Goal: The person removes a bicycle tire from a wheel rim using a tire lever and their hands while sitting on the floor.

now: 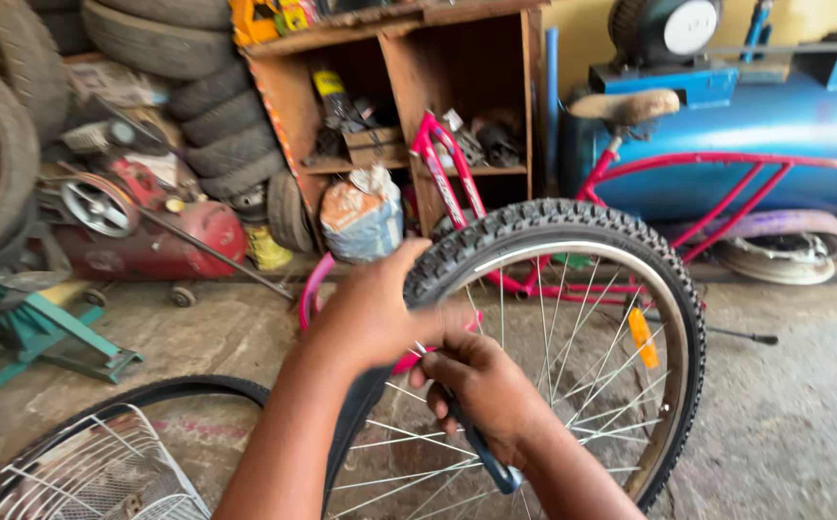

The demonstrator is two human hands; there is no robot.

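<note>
At the far left, worn rubber tyres (202, 91) are stacked in ribbed black rolls above a dented red compressor tank (163, 241) and a green metal stand (38, 332) on the stained concrete floor (794, 424). Low in the corner lies a white wire basket (101, 477), thin bars crossing in a grid, inside the curve of a smooth black tyre (187, 387). Next comes the left hand (372, 310), fingers curled shut over the knobbly tread of the bicycle tyre (573, 217), gripping it at the wheel's upper left edge. Just beside and below it, the right hand (484, 385) is closed around a dark blue tyre lever (486, 457), its tip near the shiny metal rim (674, 318). The wheel stands upright in the middle of the view, thin silver spokes (573, 356) fanning out, an orange reflector (642, 338) clipped among them. Behind it leans a pink bicycle frame (717, 193) against a blue tank (784, 135).
</note>
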